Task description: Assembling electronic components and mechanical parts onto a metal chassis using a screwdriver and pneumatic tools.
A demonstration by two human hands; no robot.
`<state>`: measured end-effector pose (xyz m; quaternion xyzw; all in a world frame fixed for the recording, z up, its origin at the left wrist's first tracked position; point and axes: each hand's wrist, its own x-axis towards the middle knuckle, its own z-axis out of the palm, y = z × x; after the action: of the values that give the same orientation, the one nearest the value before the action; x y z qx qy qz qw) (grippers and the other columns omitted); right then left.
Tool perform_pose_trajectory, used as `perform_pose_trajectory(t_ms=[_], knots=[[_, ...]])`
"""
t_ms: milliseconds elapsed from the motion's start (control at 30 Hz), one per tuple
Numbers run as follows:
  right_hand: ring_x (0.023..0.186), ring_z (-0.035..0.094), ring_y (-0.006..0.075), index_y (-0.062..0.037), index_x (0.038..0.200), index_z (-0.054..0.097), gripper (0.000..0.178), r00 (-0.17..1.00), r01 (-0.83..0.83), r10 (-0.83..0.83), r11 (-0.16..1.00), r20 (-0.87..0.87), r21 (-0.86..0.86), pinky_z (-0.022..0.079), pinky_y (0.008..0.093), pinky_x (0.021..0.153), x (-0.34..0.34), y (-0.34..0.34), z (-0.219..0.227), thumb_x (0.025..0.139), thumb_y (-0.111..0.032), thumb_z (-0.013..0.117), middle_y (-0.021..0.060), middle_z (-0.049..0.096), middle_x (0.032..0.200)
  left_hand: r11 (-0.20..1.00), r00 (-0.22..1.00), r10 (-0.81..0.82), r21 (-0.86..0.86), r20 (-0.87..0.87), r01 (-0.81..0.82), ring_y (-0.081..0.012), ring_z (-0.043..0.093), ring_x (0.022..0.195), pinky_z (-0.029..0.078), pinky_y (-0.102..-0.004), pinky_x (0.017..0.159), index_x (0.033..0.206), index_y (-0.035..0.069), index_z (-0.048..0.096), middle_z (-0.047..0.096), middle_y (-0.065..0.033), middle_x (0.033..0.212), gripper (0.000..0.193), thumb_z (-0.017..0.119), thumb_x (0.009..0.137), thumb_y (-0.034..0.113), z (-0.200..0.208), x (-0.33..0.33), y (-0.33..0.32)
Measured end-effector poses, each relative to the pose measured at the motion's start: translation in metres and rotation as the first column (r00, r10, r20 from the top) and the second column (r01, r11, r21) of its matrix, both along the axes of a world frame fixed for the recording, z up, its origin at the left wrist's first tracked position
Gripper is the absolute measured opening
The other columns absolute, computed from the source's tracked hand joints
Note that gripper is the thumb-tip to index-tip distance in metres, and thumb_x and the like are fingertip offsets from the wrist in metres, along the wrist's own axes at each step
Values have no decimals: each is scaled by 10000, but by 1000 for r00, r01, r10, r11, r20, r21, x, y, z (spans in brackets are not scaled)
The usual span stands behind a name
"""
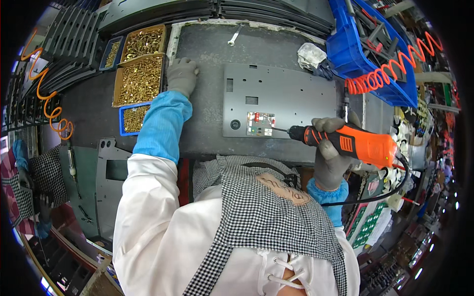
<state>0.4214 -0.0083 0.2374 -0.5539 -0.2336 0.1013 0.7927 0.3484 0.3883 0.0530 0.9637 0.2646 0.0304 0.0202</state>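
My right hand [330, 158], in a grey glove, grips an orange and black electric screwdriver [370, 145]. Its thin bit points left to a small circuit board [260, 123] on the near edge of a grey metal panel [291, 93]. The panel lies flat, with square cut-outs, small holes and a round black part. My left hand [182, 77], also gloved, is closed beside a carton of brass-coloured screws [139, 80]. Its fingers curl under, so whatever they hold is hidden.
Another carton [144, 42] and two blue trays [132, 120] hold more small brass parts. A wrench [234, 37] and a white rag [311, 55] lie at the back. At right stand a blue crate [348, 54] and a coiled red hose [368, 83]. Another person works far left.
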Motion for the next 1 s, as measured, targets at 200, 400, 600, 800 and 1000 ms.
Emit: perform_pose_trajectory(t_ms=[200, 400, 600, 800, 1000], knots=[[1017, 643, 279, -27, 1490, 340, 774, 997, 67, -71, 993, 41, 97, 503, 548, 994, 7, 3, 5, 810, -64, 707, 109, 639, 1082, 932, 822, 307, -326, 480, -157, -284, 653, 865, 522, -403, 778, 1072, 81, 670, 688, -123, 1039, 265, 566, 1023, 319, 10, 0, -36], [1053, 649, 286, -42, 1501, 336, 733, 990, 118, -134, 955, 40, 270, 450, 585, 1050, 15, 8, 26, 854, -112, 674, 100, 670, 1144, -61, 916, 388, -988, 104, 138, -73, 543, 705, 440, -222, 601, 1057, 38, 643, 679, -55, 908, 300, 529, 1048, 315, 100, -12, -166], [1033, 662, 296, -30, 1498, 299, 783, 999, 31, -35, 966, 11, 255, 493, 579, 1012, 7, 0, 13, 804, -8, 660, 124, 660, 1117, -461, 926, 355, -886, -128, 54, -76, 503, 655, 436, -211, 581, 1128, -29, 662, 649, -39, 863, 420, 546, 1052, 368, 85, -24, -213], [1010, 671, 295, -14, 1490, 278, 813, 999, 50, -48, 977, -16, 207, 507, 559, 1012, 1, -6, 11, 781, -4, 673, 123, 665, 1070, -381, 911, 381, -924, -160, -3, -76, 522, 641, 448, -213, 560, 1138, -65, 663, 646, -45, 818, 448, 598, 1034, 366, 88, -23, -223], [916, 643, 269, -56, 1498, 358, 810, 966, -184, 166, 980, 200, 77, 506, 543, 935, 8, -11, 2, 813, -99, 787, 92, 642, 1040, -332, 890, 408, -941, -205, -65, -74, 532, 627, 445, -211, 528, 1182, -52, 663, 646, -40, 816, 374, 628, 1021, 284, 92, -16, -234]])
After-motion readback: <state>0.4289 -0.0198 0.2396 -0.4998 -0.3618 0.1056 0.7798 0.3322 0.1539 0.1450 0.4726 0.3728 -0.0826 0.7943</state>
